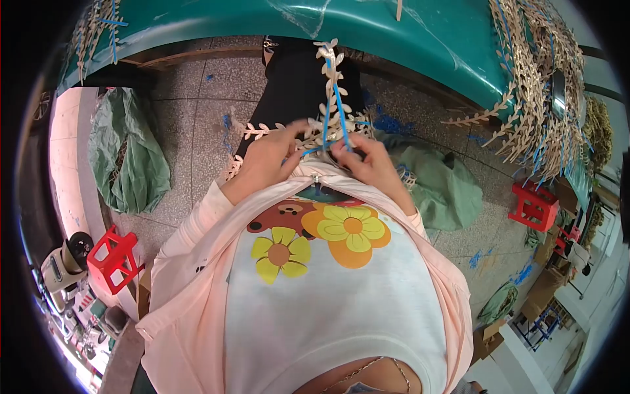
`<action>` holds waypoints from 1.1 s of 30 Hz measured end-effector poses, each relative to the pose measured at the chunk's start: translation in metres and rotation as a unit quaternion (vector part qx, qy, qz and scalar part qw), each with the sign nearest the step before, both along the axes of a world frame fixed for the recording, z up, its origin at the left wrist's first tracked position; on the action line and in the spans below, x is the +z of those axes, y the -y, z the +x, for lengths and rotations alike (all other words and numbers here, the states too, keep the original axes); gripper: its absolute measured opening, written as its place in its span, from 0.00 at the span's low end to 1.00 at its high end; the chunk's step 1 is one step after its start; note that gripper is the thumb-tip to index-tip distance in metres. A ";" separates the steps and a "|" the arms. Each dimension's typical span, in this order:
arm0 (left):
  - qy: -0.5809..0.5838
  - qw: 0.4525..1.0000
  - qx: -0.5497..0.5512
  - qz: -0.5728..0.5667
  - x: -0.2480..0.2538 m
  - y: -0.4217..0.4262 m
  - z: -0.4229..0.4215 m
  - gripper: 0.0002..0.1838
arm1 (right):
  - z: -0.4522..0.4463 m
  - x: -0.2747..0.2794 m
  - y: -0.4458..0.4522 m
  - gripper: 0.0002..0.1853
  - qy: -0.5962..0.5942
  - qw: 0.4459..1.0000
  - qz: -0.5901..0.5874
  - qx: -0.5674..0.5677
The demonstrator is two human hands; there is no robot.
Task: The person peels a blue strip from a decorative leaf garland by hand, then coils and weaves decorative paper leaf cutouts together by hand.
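Observation:
In my lap lies a pale gold leaf-shaped garland (pixel 331 56), with its leaves strung along a strip and running up toward the table edge. Narrow blue ribbon (pixel 339 105) loops down from the garland between my hands. The thumb and fingers of my left hand (pixel 266 157) are closed at the end of the blue ribbon, beside more leaf strips (pixel 257 131). My right hand (pixel 373 163) pinches the ribbon where the loop comes down. Fingers partly hide the exact point where ribbon and garland meet.
A green-covered table (pixel 407 46) curves in front of me, with a thick bundle of leaf garlands (pixel 548 98) hanging at its right. Green sacks (pixel 125 151) lie on the speckled floor. Red stools (pixel 113 259) stand at both sides. Blue scraps (pixel 390 123) litter the floor.

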State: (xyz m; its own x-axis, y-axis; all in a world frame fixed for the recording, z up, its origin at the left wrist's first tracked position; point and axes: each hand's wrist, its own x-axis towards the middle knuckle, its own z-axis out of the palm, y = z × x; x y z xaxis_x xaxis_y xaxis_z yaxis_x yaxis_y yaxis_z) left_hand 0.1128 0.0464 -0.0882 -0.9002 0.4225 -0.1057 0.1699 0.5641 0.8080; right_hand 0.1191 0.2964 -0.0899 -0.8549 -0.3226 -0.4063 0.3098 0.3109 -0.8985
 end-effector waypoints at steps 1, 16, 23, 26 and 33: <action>-0.049 0.997 -0.036 -0.036 0.000 0.000 -0.001 0.18 | -0.001 0.003 -0.004 0.09 0.017 0.994 -0.101 -0.031; -0.302 0.947 -0.082 0.074 0.147 -0.015 -0.091 0.41 | -0.082 0.167 -0.011 0.16 -0.524 0.812 0.225 0.125; -0.079 0.933 -0.250 0.248 0.151 -0.044 -0.113 0.09 | -0.103 0.182 -0.018 0.22 -0.482 0.867 0.042 0.120; 0.156 0.900 -0.128 0.387 0.169 -0.043 -0.106 0.10 | -0.099 0.150 0.013 0.41 -0.213 0.923 -0.307 -0.090; 0.036 0.784 0.120 0.608 0.160 0.000 -0.153 0.15 | -0.048 0.073 0.025 0.29 -0.044 0.964 -0.086 0.250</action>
